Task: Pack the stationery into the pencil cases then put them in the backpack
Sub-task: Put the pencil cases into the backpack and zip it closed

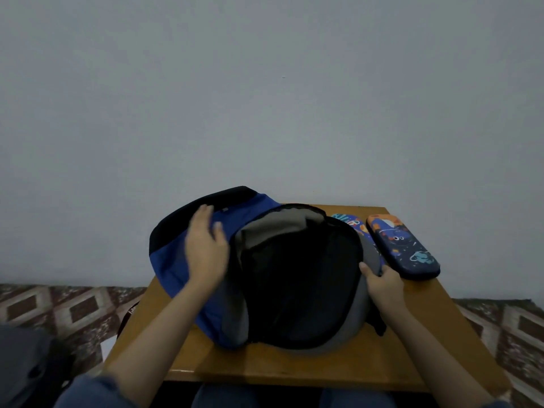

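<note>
1. Wooden table [294,369]: small top set against the wall, carrying every item below.
2. Backpack [176,269]: blue and grey, lying across the middle of the table. Its main compartment is unzipped and gapes upward, dark inside. The blue front panel is folded back to the left, with its black-trimmed end pointing to the far left.
3. First pencil case [403,245]: dark blue, cartoon print, closed and flat at the table's far right corner, just beside the backpack. Its long axis runs from the far left to the near right.
4. Second pencil case [350,220]: blue patterned, lying between the first case and the backpack and mostly hidden behind the backpack's rim.
5. Left hand [206,254]: fingers straight and slightly spread, palm resting flat on the folded-back blue panel.
6. Right hand [382,282]: pinches the grey rim of the opening on its right side, thumb on top.
</note>
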Demonstrator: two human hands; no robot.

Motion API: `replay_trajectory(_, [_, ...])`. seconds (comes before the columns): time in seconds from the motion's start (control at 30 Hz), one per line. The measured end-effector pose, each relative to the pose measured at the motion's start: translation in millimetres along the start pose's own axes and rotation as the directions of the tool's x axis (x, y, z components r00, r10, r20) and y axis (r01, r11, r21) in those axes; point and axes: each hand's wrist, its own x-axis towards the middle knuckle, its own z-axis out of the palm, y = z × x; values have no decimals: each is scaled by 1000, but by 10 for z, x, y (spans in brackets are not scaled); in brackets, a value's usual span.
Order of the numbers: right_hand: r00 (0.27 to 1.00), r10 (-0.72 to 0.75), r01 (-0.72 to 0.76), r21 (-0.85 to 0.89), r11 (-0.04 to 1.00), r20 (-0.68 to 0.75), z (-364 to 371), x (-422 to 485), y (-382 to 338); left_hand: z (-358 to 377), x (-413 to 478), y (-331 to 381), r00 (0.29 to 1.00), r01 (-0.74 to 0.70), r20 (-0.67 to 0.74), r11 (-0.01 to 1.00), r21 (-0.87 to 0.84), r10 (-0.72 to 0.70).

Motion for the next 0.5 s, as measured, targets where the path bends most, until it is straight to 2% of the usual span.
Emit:
replay_trajectory(0.03, [1000,-5,5,7,1000,-2,4,-4,-8,96,-155,127,978,-203,43,979,-15,204])
replay_trajectory(0.07, [1000,-12,12,16,1000,-1,6,-8,-14,196,-329,213,903,-409,145,913,3,404])
replay_trajectory(0.1, [1000,-22,22,27,999,4,8,-19,-27,302,-479,225,778,-597,272,801,44,566])
replay_trajectory(0.13, [999,-31,31,36,999,10,11,-36,-42,415,-594,174,638,-746,398,657,107,659])
replay_trajectory(0.17, [999,-39,39,38,999,14,3,-53,-49,504,-663,126,544,-825,516,536,183,661])
replay_trajectory(0.2, [999,-45,44,32,999,14,9,-68,-56,563,-702,93,524,-840,613,479,255,591])
replay_trajectory(0.23, [999,-47,47,25,999,12,2,-81,-51,615,-717,99,542,-823,674,478,307,501])
replay_trajectory(0.27, [999,-47,47,23,999,14,8,-93,-47,641,-713,113,574,-786,710,519,337,408])
replay_trajectory(0.3, [999,-46,46,30,999,17,9,-98,-41,663,-706,144,594,-718,756,605,346,273])
replay_trajectory(0.37, [999,-38,37,50,998,18,18,-103,-37,689,-724,216,559,-515,829,788,338,10])
replay_trajectory(0.43, [1000,-23,22,77,997,18,21,-115,-43,718,-825,270,521,-435,852,841,322,-57])
replay_trajectory(0.5, [1000,-15,13,103,995,20,28,-129,-31,759,-972,287,493,-425,866,846,322,-82])
